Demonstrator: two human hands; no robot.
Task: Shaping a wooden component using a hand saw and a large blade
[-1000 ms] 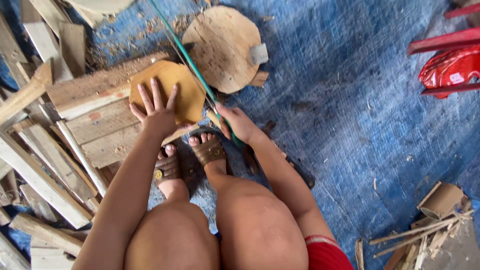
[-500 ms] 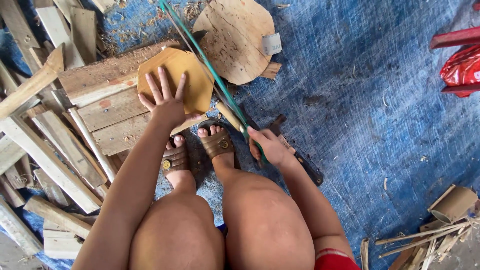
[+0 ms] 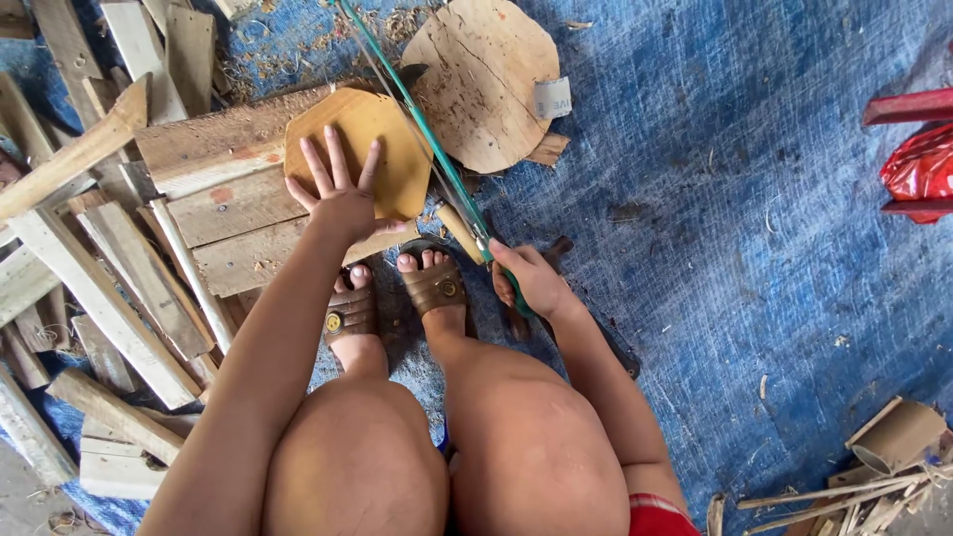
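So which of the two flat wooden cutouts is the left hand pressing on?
The left hand presses the yellowish octagonal cutout, not the paler roundish cutout beyond the saw.

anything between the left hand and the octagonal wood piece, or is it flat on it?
Nothing visible. The left hand rests directly on the tan octagonal plywood piece, fingers spread. The green-framed saw, held by the right hand, runs along the piece's right edge.

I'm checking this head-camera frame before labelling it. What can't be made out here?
- Saw: far end cut off by the top edge, head view.
- Saw grip: hidden inside the right hand.
- Yellow board: near part covered by the left hand.
- Red bag: cut off by the right edge.
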